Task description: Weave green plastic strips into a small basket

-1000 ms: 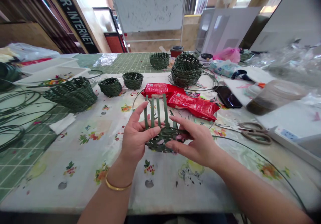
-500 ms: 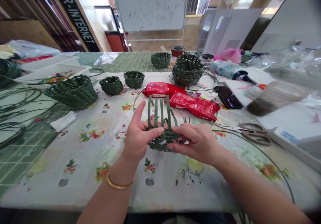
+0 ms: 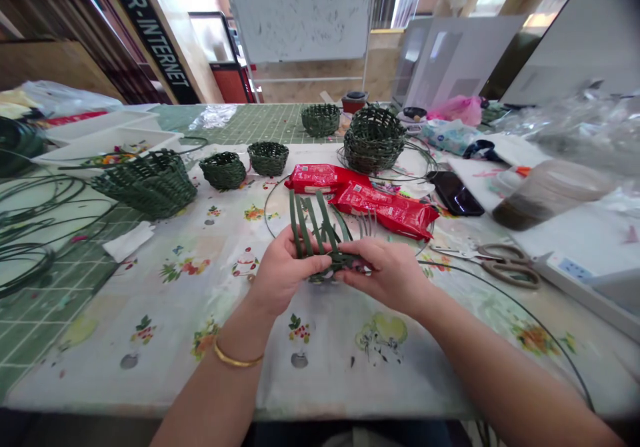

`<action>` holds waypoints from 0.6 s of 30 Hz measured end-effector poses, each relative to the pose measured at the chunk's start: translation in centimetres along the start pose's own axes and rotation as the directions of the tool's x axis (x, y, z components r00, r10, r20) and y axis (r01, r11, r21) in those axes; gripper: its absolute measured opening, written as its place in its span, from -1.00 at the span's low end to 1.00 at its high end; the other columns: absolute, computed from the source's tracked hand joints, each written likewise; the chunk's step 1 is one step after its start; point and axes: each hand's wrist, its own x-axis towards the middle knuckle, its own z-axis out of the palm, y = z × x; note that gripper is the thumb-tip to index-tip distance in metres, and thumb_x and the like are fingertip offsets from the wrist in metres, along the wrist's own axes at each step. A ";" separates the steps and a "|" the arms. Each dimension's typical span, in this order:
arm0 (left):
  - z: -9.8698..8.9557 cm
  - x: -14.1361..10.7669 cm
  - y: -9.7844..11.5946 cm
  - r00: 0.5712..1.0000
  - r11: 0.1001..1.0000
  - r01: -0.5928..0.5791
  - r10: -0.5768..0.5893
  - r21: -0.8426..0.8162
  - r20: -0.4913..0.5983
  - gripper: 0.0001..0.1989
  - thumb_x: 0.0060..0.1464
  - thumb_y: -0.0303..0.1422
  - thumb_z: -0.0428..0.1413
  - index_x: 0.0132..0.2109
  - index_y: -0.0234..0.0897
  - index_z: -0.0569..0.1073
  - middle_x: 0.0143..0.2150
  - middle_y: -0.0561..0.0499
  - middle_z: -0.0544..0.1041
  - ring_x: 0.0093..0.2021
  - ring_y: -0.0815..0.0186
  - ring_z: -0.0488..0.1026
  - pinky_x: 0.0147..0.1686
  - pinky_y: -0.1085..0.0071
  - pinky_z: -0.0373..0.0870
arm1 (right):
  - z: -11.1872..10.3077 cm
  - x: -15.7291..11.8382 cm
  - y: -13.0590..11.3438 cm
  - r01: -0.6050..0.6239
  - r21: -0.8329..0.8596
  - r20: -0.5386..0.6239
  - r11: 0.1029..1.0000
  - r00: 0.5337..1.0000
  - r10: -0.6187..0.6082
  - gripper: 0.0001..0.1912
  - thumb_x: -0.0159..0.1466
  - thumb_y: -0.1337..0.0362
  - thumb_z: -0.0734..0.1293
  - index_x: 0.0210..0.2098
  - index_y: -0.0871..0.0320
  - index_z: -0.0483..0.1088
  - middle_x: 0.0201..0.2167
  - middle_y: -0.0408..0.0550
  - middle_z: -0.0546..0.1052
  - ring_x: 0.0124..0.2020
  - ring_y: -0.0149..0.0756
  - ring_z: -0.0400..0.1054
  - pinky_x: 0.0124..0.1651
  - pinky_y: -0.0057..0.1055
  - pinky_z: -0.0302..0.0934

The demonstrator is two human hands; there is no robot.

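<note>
Between my two hands is a small, partly woven green basket [image 3: 325, 275], with flat upright strips [image 3: 311, 223] standing up from its woven base. My left hand [image 3: 285, 267] grips its left side, thumb across the front and the other fingers behind the strips. On the right side, my right hand [image 3: 383, 270] pinches the woven edge between thumb and fingers. A long dark green cord [image 3: 500, 280] runs from near my right hand over the table to the lower right. Much of the base is hidden by my fingers.
Two red packets [image 3: 385, 210] lie just beyond the basket. Finished green baskets [image 3: 374, 140] stand behind and a larger one [image 3: 147, 183] at left. Scissors [image 3: 507, 263], a phone [image 3: 455, 193] and a power strip [image 3: 575, 277] are at right; cord coils [image 3: 25, 233] lie far left.
The basket has tipped, so its strips lean more and less of the base shows. My left fingers have closed in around it, and my right hand has shifted slightly left and up.
</note>
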 end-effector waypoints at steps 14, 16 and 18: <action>-0.6 0.2 -0.9 0.972 0.909 -0.171 0.219 0.381 -0.087 -0.67 -0.16 -0.43 0.26 -0.20 -0.25 0.35 -0.33 0.06 0.59 -0.30 0.30 0.55 -0.30 0.43 0.50 | -1.3 0.3 0.5 0.217 -0.303 0.006 0.928 0.974 -0.226 -0.88 0.28 0.33 0.26 -0.27 0.20 0.43 -0.30 -0.02 0.52 -0.29 -0.23 0.34 -0.21 -0.33 0.13; -0.6 0.2 -1.1 0.962 0.875 -0.194 0.258 0.443 -0.088 -0.68 -0.13 -0.41 0.24 -0.19 -0.23 0.35 -0.31 0.05 0.59 -0.28 0.29 0.55 -0.27 0.40 0.49 | -1.1 0.3 0.3 0.230 -0.393 0.020 0.891 0.970 -0.241 -0.90 0.26 0.36 0.27 -0.29 0.19 0.44 -0.32 -0.05 0.52 -0.32 -0.24 0.32 -0.23 -0.32 0.10; -0.6 0.0 -1.1 0.946 0.812 -0.225 0.314 0.539 -0.077 -0.71 -0.10 -0.40 0.22 -0.19 -0.22 0.34 -0.29 0.04 0.58 -0.26 0.27 0.54 -0.23 0.35 0.48 | -0.9 0.2 0.0 0.211 -0.418 0.046 0.884 0.976 -0.211 -0.88 0.27 0.37 0.25 -0.31 0.20 0.44 -0.37 -0.06 0.51 -0.41 -0.29 0.31 -0.33 -0.35 0.07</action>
